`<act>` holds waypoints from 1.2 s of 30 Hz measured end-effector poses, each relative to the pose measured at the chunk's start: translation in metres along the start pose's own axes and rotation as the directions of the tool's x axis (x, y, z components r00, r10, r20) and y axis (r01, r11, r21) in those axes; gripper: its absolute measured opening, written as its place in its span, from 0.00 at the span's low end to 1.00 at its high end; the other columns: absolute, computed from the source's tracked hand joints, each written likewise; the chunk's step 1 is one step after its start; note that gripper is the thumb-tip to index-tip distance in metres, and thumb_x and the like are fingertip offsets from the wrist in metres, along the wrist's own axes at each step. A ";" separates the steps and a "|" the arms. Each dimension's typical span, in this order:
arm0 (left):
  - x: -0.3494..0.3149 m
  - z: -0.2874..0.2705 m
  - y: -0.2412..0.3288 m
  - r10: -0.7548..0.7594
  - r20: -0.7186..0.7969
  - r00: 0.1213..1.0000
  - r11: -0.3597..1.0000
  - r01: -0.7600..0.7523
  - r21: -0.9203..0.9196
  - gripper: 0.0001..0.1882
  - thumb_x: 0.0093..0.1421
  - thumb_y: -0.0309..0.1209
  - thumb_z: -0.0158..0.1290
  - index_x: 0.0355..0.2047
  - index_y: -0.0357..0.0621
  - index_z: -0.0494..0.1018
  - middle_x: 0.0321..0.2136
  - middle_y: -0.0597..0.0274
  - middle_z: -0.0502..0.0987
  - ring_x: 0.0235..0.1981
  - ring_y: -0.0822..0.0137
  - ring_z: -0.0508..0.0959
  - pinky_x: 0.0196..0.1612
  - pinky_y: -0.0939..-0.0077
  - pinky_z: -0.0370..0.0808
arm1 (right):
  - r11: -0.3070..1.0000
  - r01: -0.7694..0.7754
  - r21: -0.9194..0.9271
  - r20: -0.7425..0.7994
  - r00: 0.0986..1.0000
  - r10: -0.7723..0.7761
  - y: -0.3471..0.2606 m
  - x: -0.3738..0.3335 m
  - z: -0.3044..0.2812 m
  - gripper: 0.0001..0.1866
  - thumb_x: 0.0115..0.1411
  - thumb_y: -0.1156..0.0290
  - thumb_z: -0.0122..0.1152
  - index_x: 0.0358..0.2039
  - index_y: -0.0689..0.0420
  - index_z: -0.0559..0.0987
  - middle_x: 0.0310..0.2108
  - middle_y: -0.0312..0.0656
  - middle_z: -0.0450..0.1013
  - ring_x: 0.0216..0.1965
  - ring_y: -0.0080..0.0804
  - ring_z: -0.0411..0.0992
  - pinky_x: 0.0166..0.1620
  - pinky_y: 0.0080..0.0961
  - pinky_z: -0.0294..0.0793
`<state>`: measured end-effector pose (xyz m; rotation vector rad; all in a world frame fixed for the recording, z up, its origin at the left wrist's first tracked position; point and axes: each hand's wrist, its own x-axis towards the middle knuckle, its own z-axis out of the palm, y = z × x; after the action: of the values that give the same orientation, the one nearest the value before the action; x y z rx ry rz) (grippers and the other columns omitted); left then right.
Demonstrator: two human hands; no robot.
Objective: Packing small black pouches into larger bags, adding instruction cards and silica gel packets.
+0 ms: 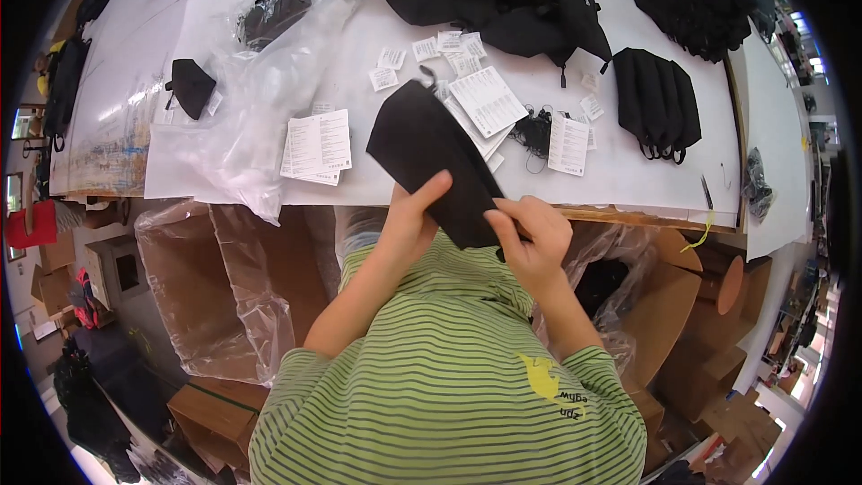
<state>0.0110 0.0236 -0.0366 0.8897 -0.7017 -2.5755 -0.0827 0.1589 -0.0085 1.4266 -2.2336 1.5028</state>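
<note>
Both of my hands hold a flat black fabric pouch (422, 139) over the table's front edge, tilted, with a small loop at its far end. My left hand (413, 220) grips its left side, thumb lying on top of the cloth. At its lower right edge, my right hand (536, 238) pinches the fabric between thumb and fingers. Just beyond the pouch lie white printed cards (488, 101) and a small tangle of black cords (535, 132). Another stack of printed cards (316, 144) lies to the left, and one more card pile (568, 145) to the right.
Black pouches (503, 0) heap at the back; more lie in rows (658, 103) at the right. Small white labels (425, 48) lie mid-table. Clear plastic bags (242, 117) cover the left. A pen-like tool (707, 193) lies near the right edge. Lined cartons (184, 287) stand below.
</note>
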 end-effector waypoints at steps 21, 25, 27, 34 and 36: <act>0.003 0.025 0.000 -0.253 0.025 0.967 0.960 0.248 0.132 0.17 0.53 0.31 0.59 0.41 0.36 0.72 0.32 0.59 0.78 0.29 0.70 0.78 0.32 0.77 0.77 | 0.902 -0.302 0.309 -0.149 0.921 0.360 0.018 0.008 0.001 0.04 0.51 0.79 0.64 0.26 0.62 0.76 0.25 0.37 0.70 0.28 0.24 0.67 0.33 0.17 0.66; 0.033 0.007 0.018 -0.298 0.105 0.949 0.951 0.304 -0.049 0.11 0.59 0.33 0.54 0.37 0.38 0.74 0.28 0.59 0.79 0.25 0.69 0.79 0.28 0.78 0.79 | 0.844 -0.392 0.367 0.154 0.920 0.361 -0.010 -0.004 -0.004 0.04 0.50 0.77 0.64 0.25 0.61 0.77 0.24 0.38 0.71 0.28 0.30 0.68 0.33 0.22 0.67; 0.035 0.010 0.020 -0.285 0.114 0.952 0.953 0.294 -0.075 0.11 0.60 0.34 0.52 0.37 0.38 0.74 0.28 0.59 0.79 0.24 0.69 0.80 0.26 0.78 0.79 | 0.845 -0.393 0.363 0.179 0.919 0.351 -0.012 -0.005 -0.006 0.04 0.50 0.77 0.64 0.25 0.61 0.77 0.24 0.38 0.71 0.28 0.30 0.68 0.33 0.23 0.66; 0.036 0.014 0.018 -0.249 0.050 0.967 0.960 0.254 -0.120 0.11 0.61 0.33 0.51 0.38 0.37 0.73 0.27 0.59 0.79 0.23 0.69 0.80 0.26 0.79 0.80 | 0.883 -0.337 0.327 0.220 0.936 0.276 -0.011 -0.002 -0.011 0.04 0.50 0.76 0.64 0.26 0.60 0.77 0.23 0.38 0.70 0.27 0.31 0.66 0.31 0.23 0.65; 0.037 0.014 0.017 -0.254 0.021 0.967 0.959 0.254 -0.126 0.11 0.60 0.32 0.51 0.38 0.37 0.73 0.27 0.59 0.79 0.23 0.70 0.80 0.26 0.79 0.80 | 0.885 -0.338 0.321 0.236 0.933 0.271 -0.012 -0.001 -0.012 0.05 0.50 0.76 0.64 0.26 0.60 0.77 0.22 0.37 0.69 0.27 0.31 0.65 0.30 0.23 0.65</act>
<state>-0.0227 -0.0025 -0.0355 0.9889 -0.4401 -2.8103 -0.0779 0.1676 0.0057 1.3968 -2.4896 2.0469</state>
